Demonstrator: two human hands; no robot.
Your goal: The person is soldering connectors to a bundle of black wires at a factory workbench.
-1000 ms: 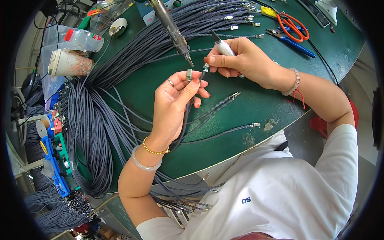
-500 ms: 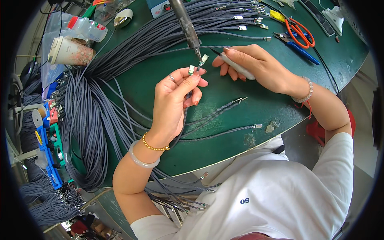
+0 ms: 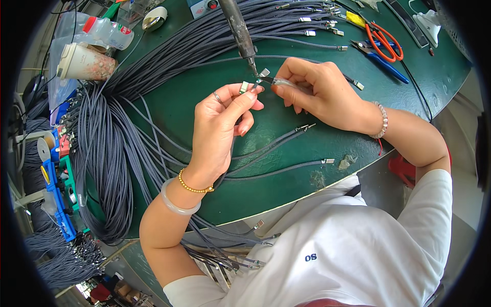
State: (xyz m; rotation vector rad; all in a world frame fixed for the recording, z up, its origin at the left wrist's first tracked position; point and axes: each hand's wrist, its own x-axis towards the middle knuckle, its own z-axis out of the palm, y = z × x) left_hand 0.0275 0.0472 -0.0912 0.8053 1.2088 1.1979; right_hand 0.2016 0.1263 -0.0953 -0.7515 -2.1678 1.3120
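Note:
My left hand (image 3: 220,123) is closed, pinching a grey braided cable end between thumb and fingers. A small metal plug connector (image 3: 244,87) stands up at these fingertips, and a second metal piece (image 3: 264,72) sits just beyond them. In my right hand (image 3: 330,97) are tweezers (image 3: 286,82) with a black pointed tip and a pale wrapped grip. Their tip meets the small parts at the cable end. From above, a soldering iron (image 3: 238,30) slants down, its tip right beside those parts. Whether the iron touches them is too small to tell.
Many grey cables (image 3: 110,169) lie bundled on the green table (image 3: 271,189). Orange-handled scissors (image 3: 381,41) and blue-handled cutters (image 3: 386,66) lie at the far right. A paper cup (image 3: 84,62) and a plastic bottle (image 3: 110,33) stand at the far left.
My right hand has moved left, bringing the tweezers' tip to the cable end by the iron. A cable connector formerly behind that hand now shows. My left hand has shifted slightly left.

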